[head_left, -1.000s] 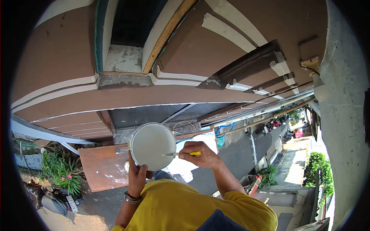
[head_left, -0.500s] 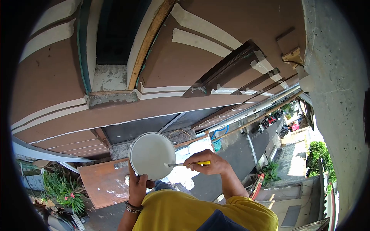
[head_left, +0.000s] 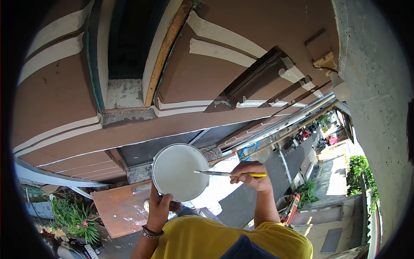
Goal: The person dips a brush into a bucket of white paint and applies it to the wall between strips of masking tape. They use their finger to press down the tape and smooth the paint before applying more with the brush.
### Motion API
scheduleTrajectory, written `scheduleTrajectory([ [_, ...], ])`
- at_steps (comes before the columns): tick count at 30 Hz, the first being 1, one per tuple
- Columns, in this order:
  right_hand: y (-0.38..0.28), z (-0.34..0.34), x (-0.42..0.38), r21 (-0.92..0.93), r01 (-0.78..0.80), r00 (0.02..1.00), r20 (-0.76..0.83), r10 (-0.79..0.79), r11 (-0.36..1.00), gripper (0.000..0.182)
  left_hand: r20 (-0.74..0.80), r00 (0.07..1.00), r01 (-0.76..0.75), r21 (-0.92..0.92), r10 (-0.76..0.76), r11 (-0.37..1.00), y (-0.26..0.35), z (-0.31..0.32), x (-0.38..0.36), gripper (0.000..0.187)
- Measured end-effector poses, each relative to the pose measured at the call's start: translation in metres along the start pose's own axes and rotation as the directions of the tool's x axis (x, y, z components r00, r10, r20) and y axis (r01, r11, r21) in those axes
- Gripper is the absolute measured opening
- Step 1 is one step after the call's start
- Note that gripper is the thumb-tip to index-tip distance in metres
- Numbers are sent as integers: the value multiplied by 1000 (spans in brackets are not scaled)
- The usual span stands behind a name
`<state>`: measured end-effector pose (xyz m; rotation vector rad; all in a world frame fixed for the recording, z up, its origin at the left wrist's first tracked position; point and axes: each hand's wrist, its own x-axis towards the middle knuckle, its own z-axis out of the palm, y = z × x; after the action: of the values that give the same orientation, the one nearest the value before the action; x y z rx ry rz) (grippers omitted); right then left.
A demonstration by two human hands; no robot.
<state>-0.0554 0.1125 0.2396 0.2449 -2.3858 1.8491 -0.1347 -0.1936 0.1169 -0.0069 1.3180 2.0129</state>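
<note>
A white paint bucket is tilted so that its open mouth and pale inside face me. My left hand grips the bucket's lower left rim, the thumb showing in front. A slim paintbrush with a yellow handle is pinched in my right hand, to the right of the bucket. The brush tip lies over the bucket's opening and carries a pale smear. The inside of the bucket looks coated with whitish paint.
Ahead is a brown wall with strips of masking tape and a window opening. Below lie a brown board, a white sheet and potted plants. A grey concrete surface rises at the right.
My right hand has moved up and right, bringing the brush tip higher over the bucket's mouth. The bucket and my left hand have shifted slightly right in view.
</note>
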Motion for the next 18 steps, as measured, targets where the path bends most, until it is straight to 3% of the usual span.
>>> scheduleTrajectory([
  [3, 1, -4, 8, 121, 292, 937, -237, -258, 949, 24, 30, 1000, -3, -1, 3, 1000, 7, 5, 3, 52],
  [8, -10, -14, 45, 121, 588, 698, -574, -427, 799, 35, 36, 999, -10, -15, 11, 1000, 4, 9, 6, 48],
  [11, -24, -22, 79, 84, 644, 639, -605, -474, 760, 36, 31, 999, -5, -13, 6, 1000, -2, 6, 4, 47],
  [18, -24, -31, 123, 96, 660, 634, -603, -483, 745, 34, -36, 999, -4, -30, 3, 1000, -12, 1, -3, 44],
])
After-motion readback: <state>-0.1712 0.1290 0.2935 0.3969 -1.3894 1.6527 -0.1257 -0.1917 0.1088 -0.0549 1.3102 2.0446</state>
